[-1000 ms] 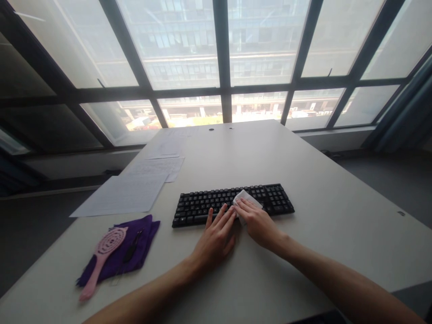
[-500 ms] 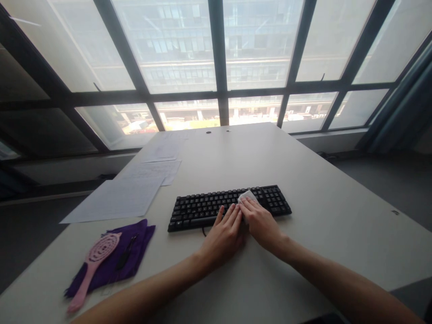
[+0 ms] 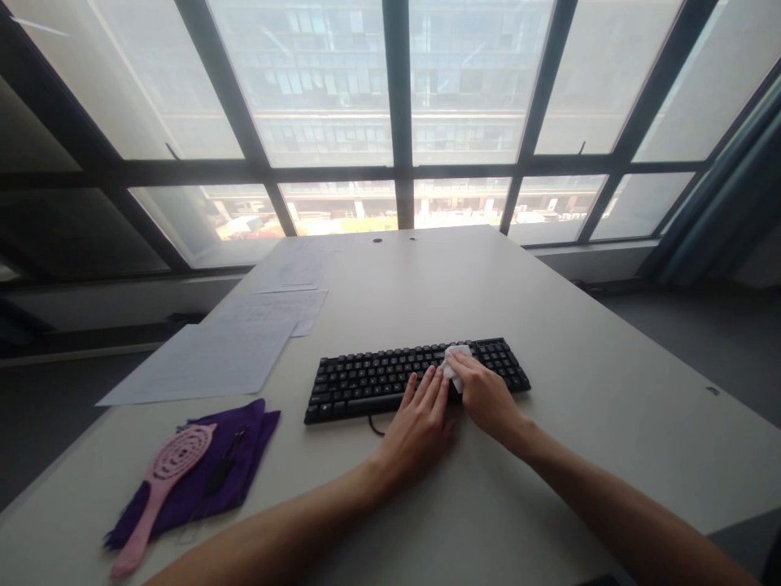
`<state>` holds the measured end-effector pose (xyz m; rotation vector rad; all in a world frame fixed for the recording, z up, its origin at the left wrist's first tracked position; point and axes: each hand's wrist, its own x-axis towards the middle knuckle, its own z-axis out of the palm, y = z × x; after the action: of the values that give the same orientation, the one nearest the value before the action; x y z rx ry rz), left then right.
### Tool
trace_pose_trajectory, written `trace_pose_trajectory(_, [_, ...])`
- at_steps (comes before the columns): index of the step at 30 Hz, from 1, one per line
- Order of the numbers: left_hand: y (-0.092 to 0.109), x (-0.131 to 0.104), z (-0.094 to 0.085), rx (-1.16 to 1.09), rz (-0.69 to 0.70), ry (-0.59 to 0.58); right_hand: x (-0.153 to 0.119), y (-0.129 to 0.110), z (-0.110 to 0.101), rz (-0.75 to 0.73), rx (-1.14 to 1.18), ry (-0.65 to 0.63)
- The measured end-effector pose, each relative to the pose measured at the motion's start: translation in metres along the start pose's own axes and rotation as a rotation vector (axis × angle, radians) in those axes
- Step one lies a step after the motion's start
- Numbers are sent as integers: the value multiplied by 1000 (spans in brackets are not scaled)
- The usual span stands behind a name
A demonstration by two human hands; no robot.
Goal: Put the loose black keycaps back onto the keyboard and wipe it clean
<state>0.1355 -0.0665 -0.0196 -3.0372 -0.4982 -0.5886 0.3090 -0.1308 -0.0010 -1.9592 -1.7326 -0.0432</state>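
A black keyboard (image 3: 372, 377) lies on the white table, its cable showing at the near edge. My right hand (image 3: 486, 399) presses a white tissue (image 3: 455, 376) onto the keys left of the number pad, fingers closed over it. With fingers stretched out, my left hand (image 3: 421, 421) rests across the keyboard's near edge, its fingertips on the lower keys close to the tissue. The left palm's underside is hidden.
To the left, a pink hairbrush (image 3: 159, 480) and a small dark slender tool (image 3: 220, 472) lie on a folded purple cloth (image 3: 250, 443). Paper sheets (image 3: 201, 362) run along the table's left side. Large windows (image 3: 317, 89) stand beyond the table (image 3: 427, 285).
My right hand and the tissue have shifted slightly right over the keys. My left hand has followed a little to the right.
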Motion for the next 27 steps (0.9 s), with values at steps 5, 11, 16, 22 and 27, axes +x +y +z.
trace_pose_trajectory(5, [-2,4,2,20,-55,23,18,1,3,-20,27,-12])
trace_pose_trajectory(11, [-10,3,8,46,-61,36,36,4,12,-181,33,-93])
trace_pose_trajectory(16, [-11,4,15,77,-67,38,47,12,16,-193,14,-132])
trace_pose_trajectory(22, [-11,6,10,79,-67,44,39,7,16,-145,12,-110])
trace_pose_trajectory(27, [-10,6,5,80,-74,48,27,-5,7,-120,35,-119])
